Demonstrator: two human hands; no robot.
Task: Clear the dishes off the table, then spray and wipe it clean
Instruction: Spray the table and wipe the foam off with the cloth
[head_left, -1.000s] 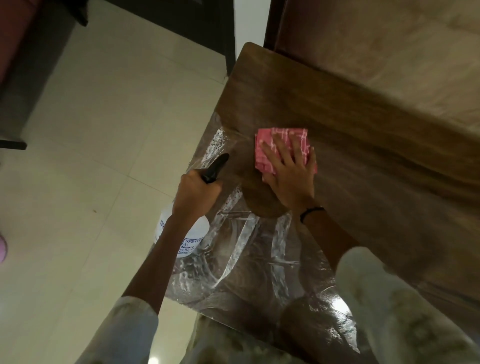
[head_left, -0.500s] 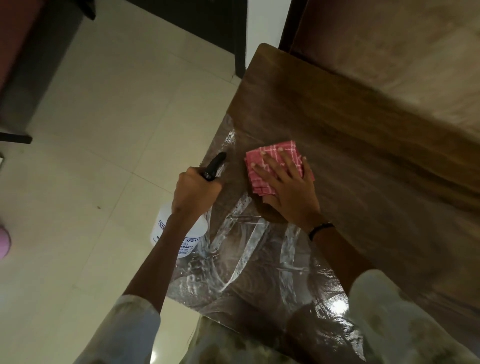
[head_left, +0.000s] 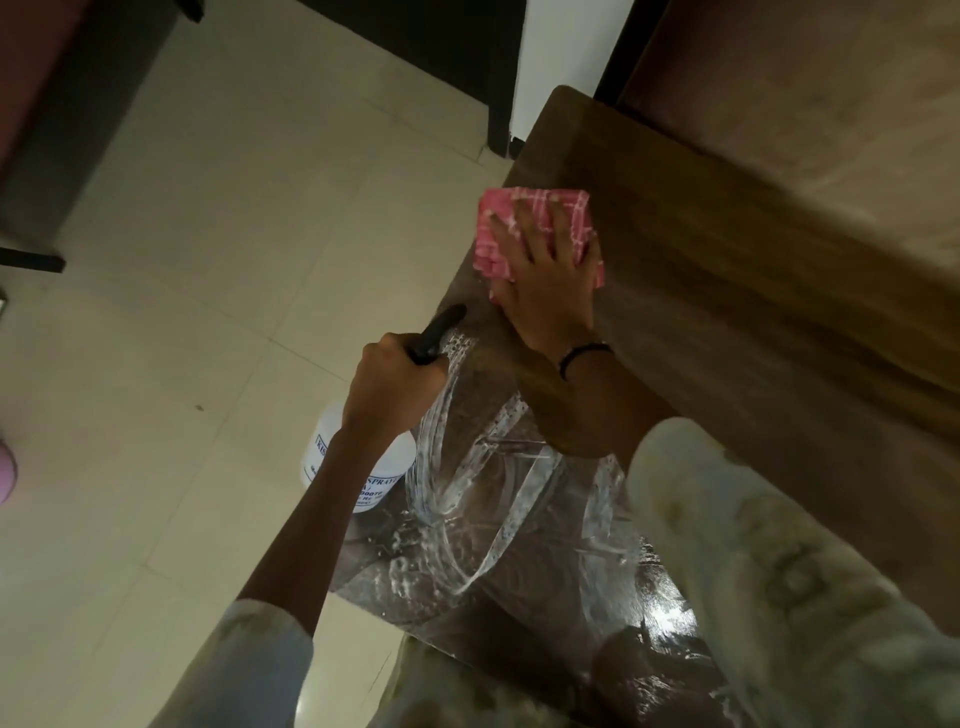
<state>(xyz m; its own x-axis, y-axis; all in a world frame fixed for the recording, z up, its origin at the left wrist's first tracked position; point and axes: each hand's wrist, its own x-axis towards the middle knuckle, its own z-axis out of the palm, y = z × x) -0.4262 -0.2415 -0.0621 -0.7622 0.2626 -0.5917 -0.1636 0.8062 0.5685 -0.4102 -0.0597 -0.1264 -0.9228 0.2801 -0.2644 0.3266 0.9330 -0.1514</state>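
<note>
Two hands (head_left: 545, 291), one cloth (head_left: 491, 244), one spray bottle (head_left: 358, 457), one table (head_left: 727, 312)

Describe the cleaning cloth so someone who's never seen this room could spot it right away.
Find the long brown wooden table beside the pale tiled floor. Near its left edge, beyond the shiny wet streaks, the right hand presses flat on a folded cloth. It is the only pink thing on the table, with a white check pattern, unlike the white spray bottle that the left hand grips.
</note>
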